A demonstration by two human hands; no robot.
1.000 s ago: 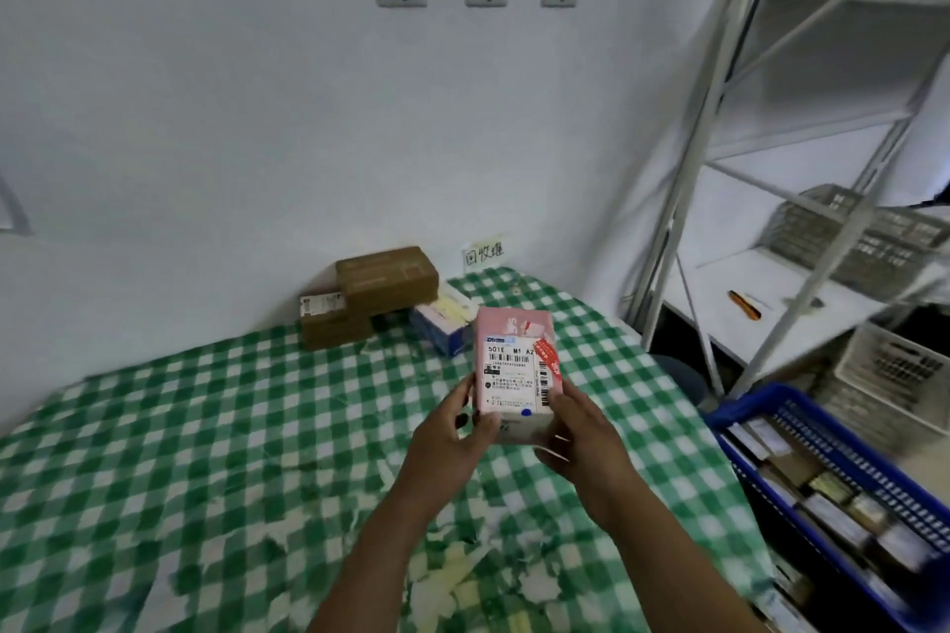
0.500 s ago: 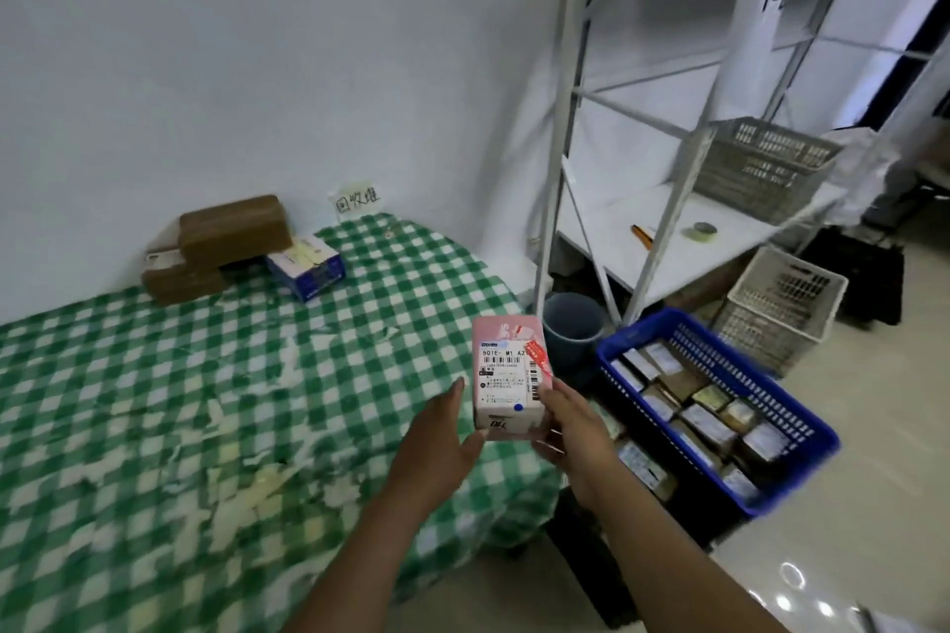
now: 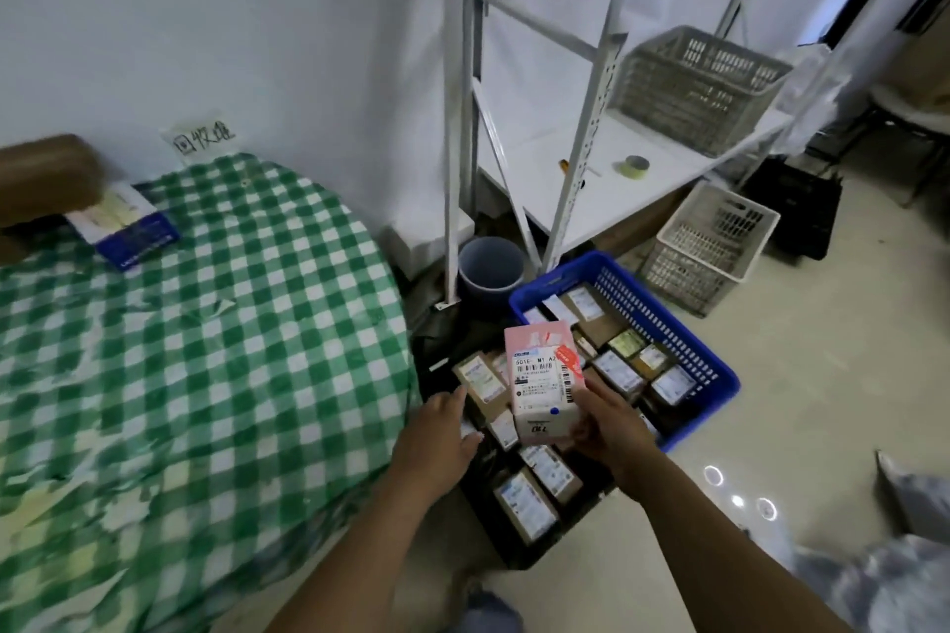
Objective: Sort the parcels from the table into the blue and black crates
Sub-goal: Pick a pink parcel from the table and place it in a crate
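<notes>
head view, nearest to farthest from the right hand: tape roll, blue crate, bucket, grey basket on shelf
1. blue crate, on the floor beside the right hand
2. bucket, behind the crate
3. tape roll, on the low shelf
4. grey basket, farther back on that shelf

Grey bucket, tape roll on shelf, grey basket, white floor basket

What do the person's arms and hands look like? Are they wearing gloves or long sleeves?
No gloves and no long sleeves. The left hand and the right hand are bare. The left forearm and the right forearm are bare too, all the way to the picture's edge. No watch or bracelet shows at either wrist.
</notes>
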